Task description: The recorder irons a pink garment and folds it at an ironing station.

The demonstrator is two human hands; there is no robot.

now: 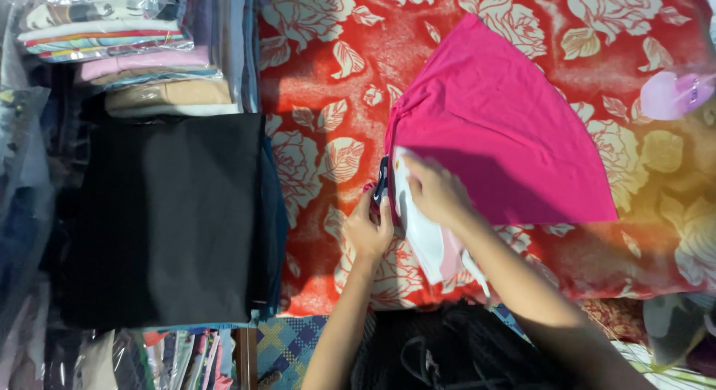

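Head view: the near edge of the pink garment (500, 129) is hidden under both hands, the dark trim at its edge is too small to make out, and the black item (447, 353) at the bottom is cut off by the frame. The garment lies spread on the red floral sheet (328, 69), beside a dark folded stack (164, 218) and a pile of bagged clothes (127, 54). The left hand (367, 230) has its fingers curled shut on the garment's edge, while the right hand (436, 192) presses fingers nearly flat on a white piece (421, 237) there; whether it grips cannot be told.
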